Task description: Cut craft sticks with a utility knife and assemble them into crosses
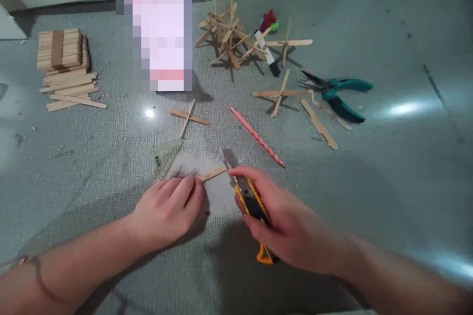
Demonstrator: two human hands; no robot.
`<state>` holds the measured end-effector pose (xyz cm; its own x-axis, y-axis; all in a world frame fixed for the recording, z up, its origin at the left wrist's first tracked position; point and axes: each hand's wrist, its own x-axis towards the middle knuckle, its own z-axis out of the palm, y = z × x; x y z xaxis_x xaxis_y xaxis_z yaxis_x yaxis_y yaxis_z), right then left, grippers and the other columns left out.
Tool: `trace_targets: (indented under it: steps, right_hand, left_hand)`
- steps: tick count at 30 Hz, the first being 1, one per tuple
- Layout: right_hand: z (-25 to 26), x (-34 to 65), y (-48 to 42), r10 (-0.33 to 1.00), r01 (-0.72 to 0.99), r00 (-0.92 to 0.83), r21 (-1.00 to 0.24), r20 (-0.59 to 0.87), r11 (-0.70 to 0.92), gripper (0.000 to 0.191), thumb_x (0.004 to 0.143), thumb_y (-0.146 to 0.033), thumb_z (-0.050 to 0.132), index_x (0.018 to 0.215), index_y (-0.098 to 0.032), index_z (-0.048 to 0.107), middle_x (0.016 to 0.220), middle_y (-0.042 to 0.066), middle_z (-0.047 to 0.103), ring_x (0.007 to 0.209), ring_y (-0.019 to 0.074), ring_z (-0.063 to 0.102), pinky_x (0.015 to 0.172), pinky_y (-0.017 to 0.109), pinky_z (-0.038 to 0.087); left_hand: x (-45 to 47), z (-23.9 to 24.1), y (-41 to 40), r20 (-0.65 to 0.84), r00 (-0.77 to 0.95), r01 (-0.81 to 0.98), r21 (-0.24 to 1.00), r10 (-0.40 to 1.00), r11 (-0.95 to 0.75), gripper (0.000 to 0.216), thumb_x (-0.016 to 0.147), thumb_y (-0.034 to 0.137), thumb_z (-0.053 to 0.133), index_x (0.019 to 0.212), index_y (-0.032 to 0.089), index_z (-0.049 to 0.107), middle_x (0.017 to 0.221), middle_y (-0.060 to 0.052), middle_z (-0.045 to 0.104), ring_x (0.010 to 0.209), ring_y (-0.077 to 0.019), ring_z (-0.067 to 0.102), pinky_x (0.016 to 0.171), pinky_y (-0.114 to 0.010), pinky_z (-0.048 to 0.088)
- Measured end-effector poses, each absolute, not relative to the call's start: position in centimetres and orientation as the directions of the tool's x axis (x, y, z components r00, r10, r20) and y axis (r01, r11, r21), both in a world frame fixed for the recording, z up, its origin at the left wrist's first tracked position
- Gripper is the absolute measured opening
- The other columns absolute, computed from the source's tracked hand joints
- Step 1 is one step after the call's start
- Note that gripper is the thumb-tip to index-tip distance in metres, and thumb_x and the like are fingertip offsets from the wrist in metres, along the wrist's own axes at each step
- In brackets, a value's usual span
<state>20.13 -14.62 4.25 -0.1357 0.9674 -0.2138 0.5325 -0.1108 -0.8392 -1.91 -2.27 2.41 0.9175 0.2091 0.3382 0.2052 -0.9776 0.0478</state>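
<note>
My left hand (168, 209) is closed on one end of a wooden craft stick (213, 174), pressing it down near the grey surface. Pencil-like marks show on the stick's bare part. My right hand (277, 216) grips a yellow and black utility knife (254, 202), its blade out and pointing away from me. The blade lies beside or over the stick's free end; whether it touches cannot be made out. Just beyond my left hand lies a clear set square (168, 155). Pale dust covers the surface around the stick.
Beyond are a crossed stick pair (189, 117), a red pencil (256, 135), teal pliers (336, 93) and a notched stick (320, 124). A pile of crossed sticks (229, 32) and a marker (268, 54) lie farther back. Bundled craft sticks (61, 49) sit at left, near a blurred-out upright object (166, 34).
</note>
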Motion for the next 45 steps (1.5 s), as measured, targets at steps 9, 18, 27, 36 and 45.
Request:
trace_targets:
  steps: [9, 18, 27, 36, 45]
  right_hand:
    - [4.9, 15.7, -17.3, 0.983, 0.798, 0.001, -0.592, -0.184, -0.111, 0.051, 0.096, -0.014, 0.039, 0.146, -0.014, 0.031, 0.101, 0.014, 0.076, 0.072, 0.0239, 0.075, 0.066, 0.035, 0.063]
    - [4.4, 15.6, -16.5, 0.963, 0.723, -0.058, -0.676, -0.263, -0.141, 0.057, 0.094, -0.014, 0.038, 0.15, -0.018, 0.029, 0.121, 0.016, 0.072, 0.094, 0.027, 0.077, 0.074, 0.041, 0.065]
    - [4.2, 15.5, -16.7, 0.958, 0.713, -0.086, -0.689, -0.272, -0.132, 0.059, 0.092, -0.012, 0.039, 0.15, -0.018, 0.03, 0.114, 0.014, 0.074, 0.091, 0.0255, 0.076, 0.071, 0.039, 0.064]
    - [3.9, 15.6, -16.8, 0.962, 0.71, -0.088, -0.693, -0.26, -0.123, 0.061, 0.092, -0.011, 0.04, 0.152, -0.018, 0.029, 0.107, 0.013, 0.074, 0.084, 0.0242, 0.076, 0.068, 0.036, 0.063]
    - [3.8, 15.4, -17.1, 0.969, 0.701, -0.066, -0.703, -0.237, -0.124, 0.055, 0.094, -0.013, 0.039, 0.149, -0.017, 0.032, 0.116, 0.016, 0.073, 0.096, 0.0239, 0.076, 0.077, 0.037, 0.064]
  left_hand:
    - [-1.8, 1.9, -2.5, 0.348, 0.914, 0.189, 0.089, 0.208, -0.978, 0.023, 0.095, 0.007, 0.048, 0.106, 0.0, 0.067, 0.085, -0.013, 0.073, 0.073, -0.022, 0.069, 0.056, -0.034, 0.059]
    - [-1.2, 0.8, -3.1, 0.357, 0.887, 0.249, 0.163, 0.293, -0.955, 0.02, 0.098, 0.009, 0.047, 0.098, 0.006, 0.067, 0.081, -0.007, 0.068, 0.067, -0.0163, 0.063, 0.06, -0.032, 0.057]
    - [-1.1, 0.9, -3.9, 0.386, 0.871, 0.297, 0.08, 0.305, -0.951, 0.012, 0.095, 0.006, 0.057, 0.097, 0.004, 0.069, 0.07, -0.003, 0.063, 0.063, -0.0163, 0.063, 0.057, -0.032, 0.055]
    - [-1.0, 1.0, -4.1, 0.389, 0.877, 0.299, 0.019, 0.282, -0.954, 0.009, 0.092, 0.008, 0.063, 0.095, 0.004, 0.071, 0.07, -0.003, 0.062, 0.063, -0.0155, 0.061, 0.06, -0.032, 0.055]
    - [-1.0, 0.8, -3.8, 0.378, 0.879, 0.292, 0.055, 0.291, -0.955, 0.009, 0.092, 0.007, 0.063, 0.095, 0.005, 0.071, 0.07, -0.003, 0.063, 0.061, -0.0162, 0.061, 0.055, -0.032, 0.053]
